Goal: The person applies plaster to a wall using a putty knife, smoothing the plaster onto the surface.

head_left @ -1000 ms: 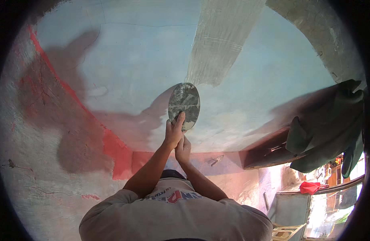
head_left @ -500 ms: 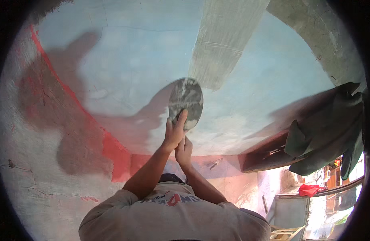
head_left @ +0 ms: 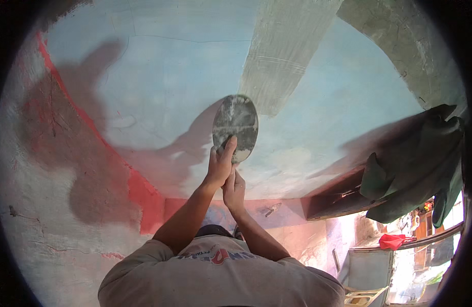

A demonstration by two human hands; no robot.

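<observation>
Disc (head_left: 236,115), dark, oval in outline and smeared with pale patches, is up ahead of us at the middle of the view, its long side running roughly upright. We grasp it low down with our left hand (head_left: 220,165), the thumb lying over its near face; the fingers behind are mostly hidden. Our right hand (head_left: 234,190) is just below, against the left one, its fingers pointing up toward the disc's lower edge; we cannot tell whether it grips anything.

Beyond the disc we see a pale blue surface (head_left: 169,77), and we cannot tell whether the two touch. A grey strip (head_left: 279,59) with long streaks comes down that surface from the top edge and ends near the disc's upper right. A shadow (head_left: 192,143) spreads leftward from beside the disc and our left hand. Farther left, a red band (head_left: 145,199) slants down between the blue surface and a rough grey wall (head_left: 46,202).

To our right, well apart from our hands, a dark green cloth (head_left: 412,169) hangs over a dark ledge (head_left: 330,199). Below it lies a red cloth (head_left: 392,241), near a grey panel (head_left: 369,268). Our shirt (head_left: 220,281) fills the lower middle.
</observation>
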